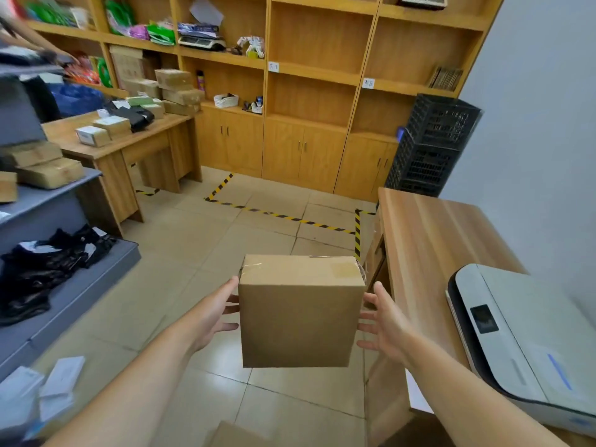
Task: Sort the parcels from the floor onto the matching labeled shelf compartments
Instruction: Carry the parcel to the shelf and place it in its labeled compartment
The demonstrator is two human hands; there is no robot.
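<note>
A plain brown cardboard box [300,317], taped on top, hangs in the air above the tiled floor in front of me. My left hand [216,314] presses its left side and my right hand [383,327] its right side, fingers spread and reaching behind it. The wooden shelf unit [319,75] fills the far wall; small white labels [273,66] [368,82] are stuck on its uprights, and the compartments beside them hold nothing. A grey rack [64,188] at the left carries brown parcels and black bags.
A wooden desk [425,240] with a white printer [529,343] stands close on the right. Black crates [432,146] are stacked in the far right corner. A table [129,137] with parcels stands at the left. Yellow-black tape [280,216] marks the floor. Another person's arm [32,40] reaches in at the top left.
</note>
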